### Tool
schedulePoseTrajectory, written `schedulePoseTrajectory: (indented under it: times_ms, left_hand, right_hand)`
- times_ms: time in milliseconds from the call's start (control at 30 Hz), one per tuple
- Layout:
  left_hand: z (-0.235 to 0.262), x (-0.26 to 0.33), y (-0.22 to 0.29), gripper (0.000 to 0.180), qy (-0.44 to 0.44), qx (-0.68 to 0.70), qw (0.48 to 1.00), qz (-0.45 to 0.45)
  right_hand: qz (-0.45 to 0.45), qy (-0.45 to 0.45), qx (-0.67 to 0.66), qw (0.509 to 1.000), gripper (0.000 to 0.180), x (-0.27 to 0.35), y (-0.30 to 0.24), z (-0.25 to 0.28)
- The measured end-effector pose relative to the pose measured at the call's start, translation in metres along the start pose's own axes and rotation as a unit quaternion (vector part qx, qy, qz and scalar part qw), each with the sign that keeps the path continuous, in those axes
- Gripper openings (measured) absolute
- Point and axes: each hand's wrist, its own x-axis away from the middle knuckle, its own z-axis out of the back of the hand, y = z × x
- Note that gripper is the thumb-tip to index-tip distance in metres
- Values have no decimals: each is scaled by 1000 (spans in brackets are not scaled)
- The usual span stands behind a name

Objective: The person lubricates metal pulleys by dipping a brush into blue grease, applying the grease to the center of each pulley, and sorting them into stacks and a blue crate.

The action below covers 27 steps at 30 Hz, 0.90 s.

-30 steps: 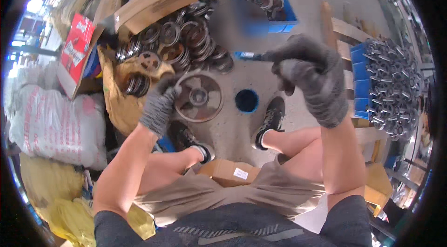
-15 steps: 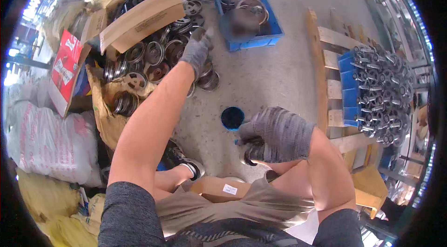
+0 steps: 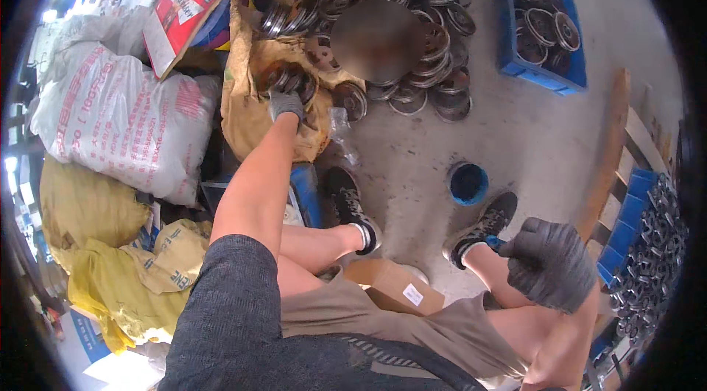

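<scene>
Left gloved hand (image 3: 286, 104) gripping round metal pulley discs (image 3: 289, 79) in tan sack (image 3: 247, 107), right gloved hand (image 3: 549, 262) fisted at knee, contents unclear

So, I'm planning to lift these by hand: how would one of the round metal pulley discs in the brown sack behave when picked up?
The disc under the gloved left hand looks solid metal, so probably stiff and heavy. Being round, it may roll on edge. The sack looks floppy, giving little support.

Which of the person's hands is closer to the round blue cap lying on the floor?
The right hand. It rests by the right knee, just below and to the right of the blue cap. The left hand is stretched far off, on metal discs in the brown sack.
</scene>
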Motion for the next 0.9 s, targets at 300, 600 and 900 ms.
schedulePoseTrajectory:
  times_ms: [300, 600, 900]
  left_hand:
    - [56, -62, -19, 56, -136, -301, 936, -122]
    - [147, -96, -31, 29, -364, 87, 922, -103]
    - [269, 101, 120, 27, -152, 350, 900, -212]
  right_hand:
    - [-12, 27, 18, 999, 11, -18, 1, -8]
    - [-145, 41, -76, 986, 19, -17, -23, -2]
    - [-216, -12, -98, 971, 24, -48, 101, -91]
